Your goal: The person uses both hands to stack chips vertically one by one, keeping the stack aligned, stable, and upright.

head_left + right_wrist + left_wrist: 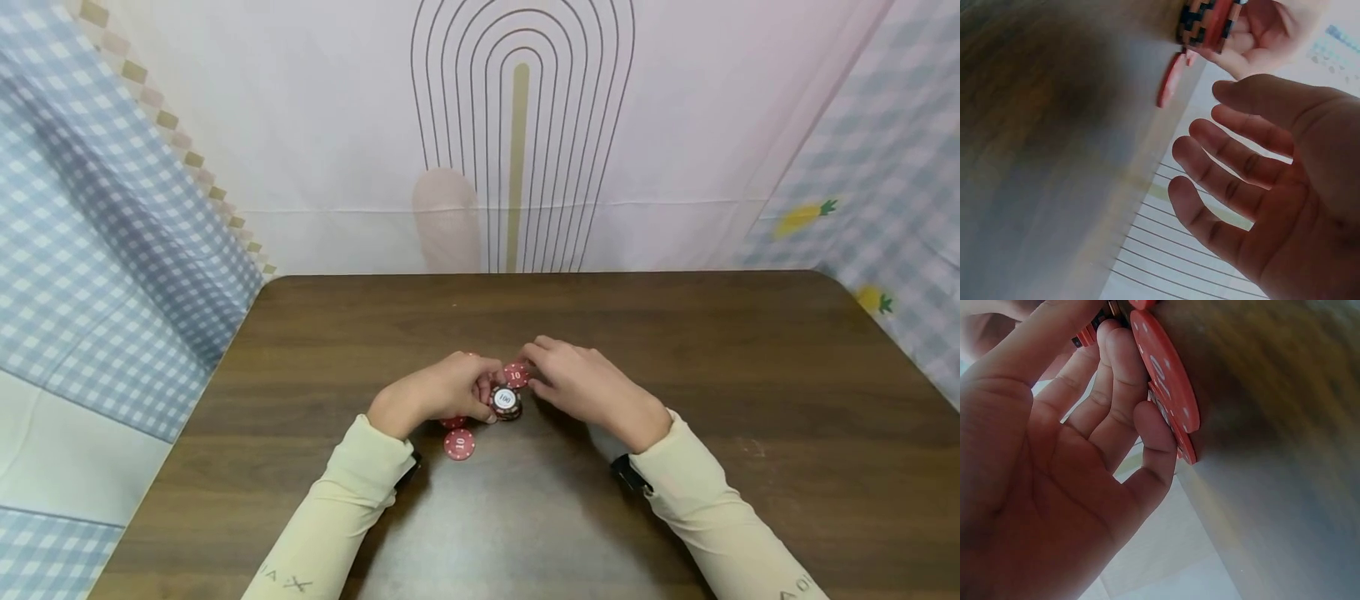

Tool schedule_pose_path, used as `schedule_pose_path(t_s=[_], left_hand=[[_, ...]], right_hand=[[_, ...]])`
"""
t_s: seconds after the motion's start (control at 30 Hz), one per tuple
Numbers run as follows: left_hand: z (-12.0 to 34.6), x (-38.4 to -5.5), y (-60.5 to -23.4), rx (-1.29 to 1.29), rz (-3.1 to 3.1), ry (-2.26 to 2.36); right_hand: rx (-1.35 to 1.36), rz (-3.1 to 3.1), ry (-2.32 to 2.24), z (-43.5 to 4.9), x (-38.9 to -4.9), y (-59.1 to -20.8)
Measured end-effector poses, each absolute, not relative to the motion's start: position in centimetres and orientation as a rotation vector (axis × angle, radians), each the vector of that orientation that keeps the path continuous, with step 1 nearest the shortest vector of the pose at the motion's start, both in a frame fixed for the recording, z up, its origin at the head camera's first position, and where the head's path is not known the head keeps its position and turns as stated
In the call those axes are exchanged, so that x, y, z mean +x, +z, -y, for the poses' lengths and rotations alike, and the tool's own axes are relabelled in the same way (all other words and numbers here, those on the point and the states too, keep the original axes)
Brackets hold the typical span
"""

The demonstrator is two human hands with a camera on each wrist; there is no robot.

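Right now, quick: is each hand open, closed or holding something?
Left hand: closed, holding the chip stack.
Right hand: open, holding nothing.

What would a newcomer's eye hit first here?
Probably the chip stack topped by a black-rimmed chip marked 100, between the left hand and right hand on the brown table. Next, the bright red 10 chip lying on the table, nearer the person than the stack. Then the big arch design on the white cloth behind the table.
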State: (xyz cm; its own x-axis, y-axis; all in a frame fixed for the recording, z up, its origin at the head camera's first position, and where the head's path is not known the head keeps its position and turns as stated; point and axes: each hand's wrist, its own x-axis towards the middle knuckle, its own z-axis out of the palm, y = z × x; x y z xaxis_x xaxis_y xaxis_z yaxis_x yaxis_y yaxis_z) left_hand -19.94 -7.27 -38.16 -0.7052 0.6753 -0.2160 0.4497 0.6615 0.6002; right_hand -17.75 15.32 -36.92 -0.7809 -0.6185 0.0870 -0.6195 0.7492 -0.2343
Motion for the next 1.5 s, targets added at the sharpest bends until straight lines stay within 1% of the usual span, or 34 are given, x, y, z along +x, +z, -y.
schedule_pose_path(t_s=[0.33,0.7,0.83,1.07,1.27,1.5], left_hand=[[7.6,-19.8,-38.2,0.895,-2.462,0.718],[7.3,-19.9,-38.3,0.909,-2.458,0.737],[7.3,-19.9,-38.3,0.902,-2.457,0.734],[7.3,-20.0,-38.4,0.902,-2.462,0.73],[7.3,-19.9,-38.3,0.902,-2.451,0.755],[7.3,-19.7,-38.2,0.893,-2.465,0.741]], right_hand=[[1.079,2.955,0.37,-14.6,-18.9,-38.3],[1.181,2.923,0.364,-14.7,-19.3,-38.4],[1.165,2.949,0.358,-14.7,-19.3,-38.3],[1.151,2.929,0.193,-14.4,-19.2,-38.4],[1.084,2.917,0.074,-14.8,-19.1,-38.4],[1.037,2.935,0.048,-15.3,-19.0,-38.0]])
